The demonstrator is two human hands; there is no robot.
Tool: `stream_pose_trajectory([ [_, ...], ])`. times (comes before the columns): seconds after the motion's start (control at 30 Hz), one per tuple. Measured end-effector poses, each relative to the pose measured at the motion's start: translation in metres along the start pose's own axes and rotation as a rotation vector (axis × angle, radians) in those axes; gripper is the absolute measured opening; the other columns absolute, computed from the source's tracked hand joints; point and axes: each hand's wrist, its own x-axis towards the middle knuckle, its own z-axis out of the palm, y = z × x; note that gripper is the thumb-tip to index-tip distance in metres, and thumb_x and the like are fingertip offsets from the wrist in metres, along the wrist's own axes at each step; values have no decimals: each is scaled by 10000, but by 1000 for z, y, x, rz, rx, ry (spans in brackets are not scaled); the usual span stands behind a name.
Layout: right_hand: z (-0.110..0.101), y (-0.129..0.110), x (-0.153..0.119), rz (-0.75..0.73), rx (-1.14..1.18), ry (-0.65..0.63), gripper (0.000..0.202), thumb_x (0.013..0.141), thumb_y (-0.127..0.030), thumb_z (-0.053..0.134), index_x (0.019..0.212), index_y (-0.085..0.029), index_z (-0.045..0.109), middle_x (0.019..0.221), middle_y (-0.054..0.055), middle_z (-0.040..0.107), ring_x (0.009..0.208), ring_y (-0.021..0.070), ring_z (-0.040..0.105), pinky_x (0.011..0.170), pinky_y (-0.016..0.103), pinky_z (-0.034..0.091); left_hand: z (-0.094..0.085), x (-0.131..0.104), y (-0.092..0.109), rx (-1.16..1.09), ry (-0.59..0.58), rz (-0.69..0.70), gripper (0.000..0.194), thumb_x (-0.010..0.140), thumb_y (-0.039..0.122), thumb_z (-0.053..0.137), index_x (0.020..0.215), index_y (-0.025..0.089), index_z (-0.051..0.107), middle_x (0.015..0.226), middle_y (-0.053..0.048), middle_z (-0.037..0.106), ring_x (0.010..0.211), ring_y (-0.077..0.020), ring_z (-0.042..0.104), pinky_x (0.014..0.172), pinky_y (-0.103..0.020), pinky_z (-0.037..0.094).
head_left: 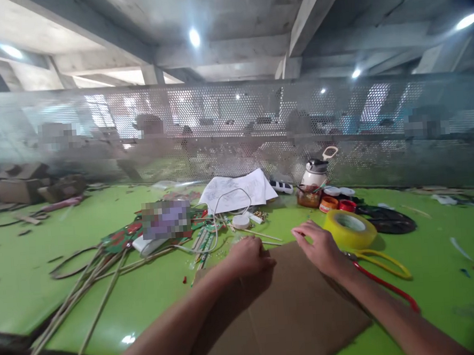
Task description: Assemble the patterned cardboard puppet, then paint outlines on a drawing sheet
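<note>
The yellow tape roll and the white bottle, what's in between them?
In the head view, a small orange pot and a red pot sit between the tape roll and the bottle, with what look like white lids behind the pots.

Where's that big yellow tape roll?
In the head view, the yellow tape roll lies on the green table right of centre, beside the right hand, just beyond the red handle, in front of the small red pot.
</note>
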Motion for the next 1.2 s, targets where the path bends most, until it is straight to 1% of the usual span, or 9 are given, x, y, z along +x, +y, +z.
stream_pose_trajectory([
  [0.13,-2,8,4,87,38,72,267,912,-343,441,840,-195,652,838,102,676,828,229,603,805,357,473,-14,-2,-5,-134,-21,-29,432,744,563,577,931,174,605,863,-68,674,725,-191,608,570,-252,393],
  [0.27,-19,29,19,313,92,114,310,861,-417,484,864,-172,673,897,109,705,847,234,633,795,337,477,-27,-7,-7,-157,-35,24,375,791,509,545,940,175,631,879,-72,684,734,-186,614,577,-246,395],
  [0.37,-29,38,29,429,96,-48,344,828,-441,495,851,-165,699,859,88,720,774,228,642,715,313,473,-29,-11,-3,-145,-81,90,355,790,500,554,940,193,650,863,-53,689,723,-180,613,583,-243,396],
  [0.5,-27,25,34,345,124,-424,304,808,-406,515,796,-191,729,789,42,724,728,212,626,672,288,447,-31,-10,5,-134,-143,153,374,774,517,562,975,217,657,890,-48,692,751,-192,623,579,-244,396],
  [0.6,-14,13,37,264,152,-624,243,783,-349,546,767,-208,744,763,17,726,706,200,617,651,272,431,-32,-4,5,-98,-197,165,397,761,512,572,1004,208,654,921,-57,695,780,-209,634,564,-246,393],
  [0.67,-2,8,47,235,109,-657,228,767,-310,548,748,-196,745,736,18,722,678,190,608,628,263,423,-28,0,2,-84,-235,166,394,754,507,579,1003,212,658,919,-50,697,769,-204,635,555,-243,389],
  [0.73,12,6,64,221,57,-652,224,752,-273,540,729,-176,740,695,24,712,644,180,598,599,251,414,-22,3,-2,-99,-243,175,363,767,503,562,978,226,665,884,-34,700,727,-184,630,540,-235,384],
  [0.93,60,10,115,228,-7,-581,225,754,-224,524,685,-148,724,603,42,674,564,160,561,542,236,371,-14,-6,-12,-10,-47,228,387,810,534,498,891,196,667,805,-75,699,685,-212,630,556,-268,411],
  [1.2,96,15,110,240,-45,-499,287,785,-278,511,560,-155,640,540,45,625,537,154,501,526,252,315,-5,-7,-21,54,43,306,370,826,496,484,853,177,671,778,-89,690,661,-232,631,557,-310,441],
])
